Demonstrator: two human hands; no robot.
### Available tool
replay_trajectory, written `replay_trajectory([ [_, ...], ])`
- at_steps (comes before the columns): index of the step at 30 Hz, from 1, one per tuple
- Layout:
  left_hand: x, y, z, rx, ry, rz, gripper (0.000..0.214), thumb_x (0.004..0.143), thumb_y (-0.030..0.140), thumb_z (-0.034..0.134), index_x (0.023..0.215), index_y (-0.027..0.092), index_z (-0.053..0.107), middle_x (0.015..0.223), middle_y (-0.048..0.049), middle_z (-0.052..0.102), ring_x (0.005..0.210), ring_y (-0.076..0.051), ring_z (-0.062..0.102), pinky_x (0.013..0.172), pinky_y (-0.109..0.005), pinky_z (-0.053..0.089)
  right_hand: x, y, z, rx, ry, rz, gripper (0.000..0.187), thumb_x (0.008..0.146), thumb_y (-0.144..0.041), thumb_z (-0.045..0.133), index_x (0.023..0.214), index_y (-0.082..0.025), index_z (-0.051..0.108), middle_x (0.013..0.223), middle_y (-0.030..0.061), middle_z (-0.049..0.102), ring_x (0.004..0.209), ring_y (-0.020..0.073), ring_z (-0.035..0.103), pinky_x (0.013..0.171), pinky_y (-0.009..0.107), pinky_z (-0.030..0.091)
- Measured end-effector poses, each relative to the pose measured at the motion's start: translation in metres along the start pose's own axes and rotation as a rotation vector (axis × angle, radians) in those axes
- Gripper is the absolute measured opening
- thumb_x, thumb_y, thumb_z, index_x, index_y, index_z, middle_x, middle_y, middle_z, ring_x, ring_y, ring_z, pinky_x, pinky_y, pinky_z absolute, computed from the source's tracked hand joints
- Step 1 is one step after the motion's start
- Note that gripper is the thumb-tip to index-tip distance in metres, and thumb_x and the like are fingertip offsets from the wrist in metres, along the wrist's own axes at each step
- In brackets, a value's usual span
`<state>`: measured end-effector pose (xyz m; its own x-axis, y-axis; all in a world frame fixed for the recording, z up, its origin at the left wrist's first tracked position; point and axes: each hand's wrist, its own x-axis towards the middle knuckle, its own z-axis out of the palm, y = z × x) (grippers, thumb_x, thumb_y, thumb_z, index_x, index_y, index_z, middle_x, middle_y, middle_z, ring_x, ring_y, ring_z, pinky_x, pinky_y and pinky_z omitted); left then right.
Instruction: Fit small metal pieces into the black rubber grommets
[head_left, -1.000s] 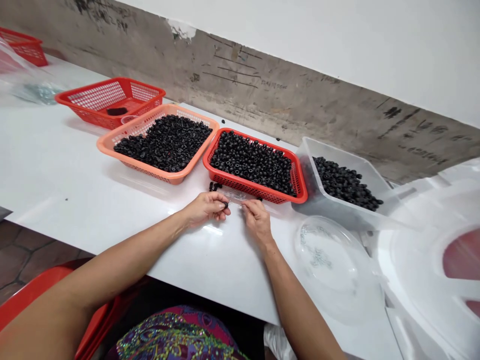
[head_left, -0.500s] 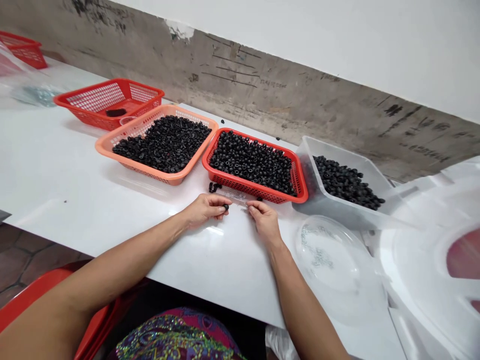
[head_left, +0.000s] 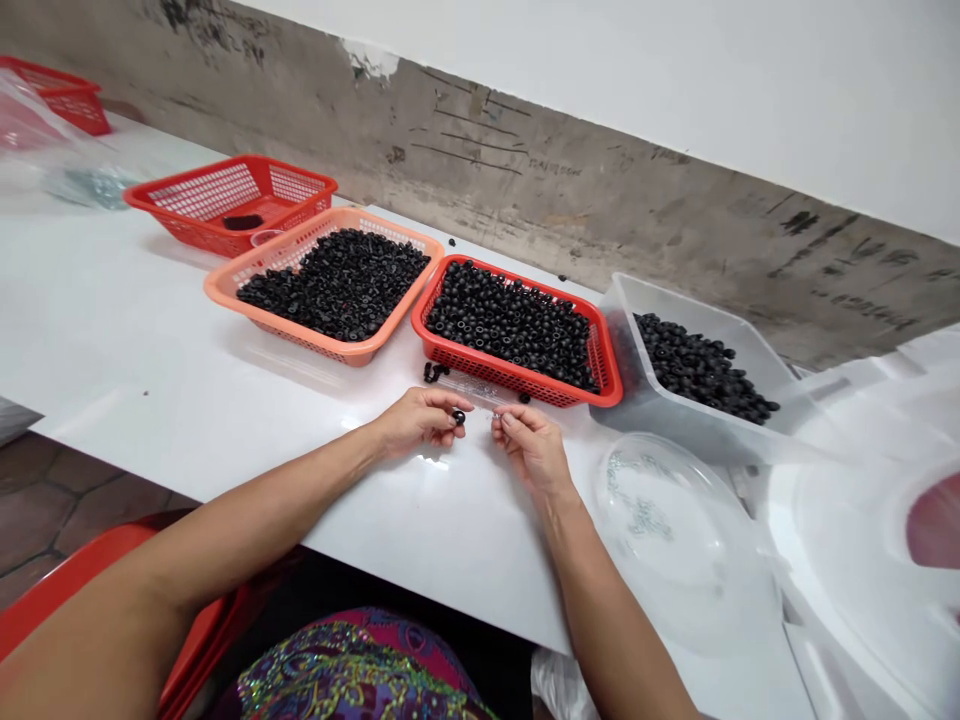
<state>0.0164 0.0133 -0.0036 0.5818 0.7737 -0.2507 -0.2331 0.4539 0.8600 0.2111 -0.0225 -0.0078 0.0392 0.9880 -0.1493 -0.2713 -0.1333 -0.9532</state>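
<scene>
My left grip (head_left: 420, 420) clenches a small black rubber grommet (head_left: 458, 418); my right grip (head_left: 531, 450) pinches something too small to tell, both near the red plastic basket (head_left: 540, 400) at the surface's (head_left: 225, 400) far side.

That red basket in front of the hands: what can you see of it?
The red basket is a shallow rectangular tray of plastic-looking mesh with a solid rim, sitting flat on the white table. Small black ring-shaped pieces fill most of it. A paler orange basket stands on one side, a clear bin on the other.
</scene>
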Motion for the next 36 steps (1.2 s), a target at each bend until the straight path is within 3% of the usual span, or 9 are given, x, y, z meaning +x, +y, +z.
replay_trajectory([
  [7,0.000,-0.007,0.004,0.037,-0.054,0.011,0.035,0.060,0.024,0.075,0.091,0.010,0.066,0.059,-0.0010,0.060,0.045,-0.006,0.045,0.044,-0.020,0.027,-0.011,0.003,0.019,-0.036,-0.087,-0.022,0.016,0.067,-0.028,0.072,0.080,-0.018,0.070,0.066,0.0014,0.064,0.059,0.0116,0.053,0.055,0.025,0.039],
  [15,-0.002,-0.005,0.010,0.221,0.010,0.084,0.018,0.067,0.025,0.064,0.076,0.010,0.065,0.053,0.0021,0.051,0.046,-0.006,0.039,0.045,-0.021,0.024,-0.010,0.009,0.016,-0.133,-0.089,-0.050,0.022,0.063,-0.030,0.077,0.080,-0.018,0.070,0.069,0.0009,0.065,0.057,0.0109,0.051,0.055,0.025,0.040],
  [20,-0.004,0.000,0.011,0.268,0.019,0.117,0.017,0.066,0.027,0.064,0.072,0.011,0.063,0.052,0.0028,0.050,0.048,-0.006,0.038,0.047,-0.021,0.025,-0.010,0.007,0.018,-0.120,-0.124,0.080,0.030,0.072,-0.045,0.067,0.078,-0.016,0.067,0.066,0.0032,0.064,0.054,0.0114,0.055,0.049,0.023,0.039],
  [24,-0.004,-0.002,0.010,0.316,-0.007,0.112,0.016,0.067,0.026,0.062,0.073,0.011,0.063,0.054,0.0032,0.049,0.048,-0.006,0.037,0.048,-0.022,0.026,-0.010,0.007,0.019,-0.204,-0.144,0.163,0.042,0.078,-0.055,0.057,0.068,-0.015,0.062,0.052,0.0006,0.056,0.043,0.0088,0.048,0.041,0.021,0.032],
  [32,-0.007,-0.002,0.012,0.490,-0.029,0.084,0.014,0.071,0.024,0.054,0.075,0.014,0.062,0.056,0.0031,0.049,0.049,-0.007,0.036,0.049,-0.022,0.026,-0.011,0.008,0.017,-0.250,-0.145,-0.047,0.023,0.070,-0.039,0.069,0.069,-0.017,0.060,0.056,-0.0027,0.053,0.049,0.0090,0.043,0.048,0.023,0.034],
  [36,-0.003,-0.006,0.007,0.684,0.008,0.253,0.016,0.076,0.024,0.050,0.076,0.015,0.063,0.063,0.0012,0.053,0.057,-0.010,0.044,0.055,-0.022,0.033,-0.008,0.001,0.009,-0.313,0.004,-0.147,0.018,0.067,-0.033,0.068,0.075,-0.019,0.061,0.060,-0.0025,0.055,0.054,0.0112,0.046,0.053,0.024,0.038],
])
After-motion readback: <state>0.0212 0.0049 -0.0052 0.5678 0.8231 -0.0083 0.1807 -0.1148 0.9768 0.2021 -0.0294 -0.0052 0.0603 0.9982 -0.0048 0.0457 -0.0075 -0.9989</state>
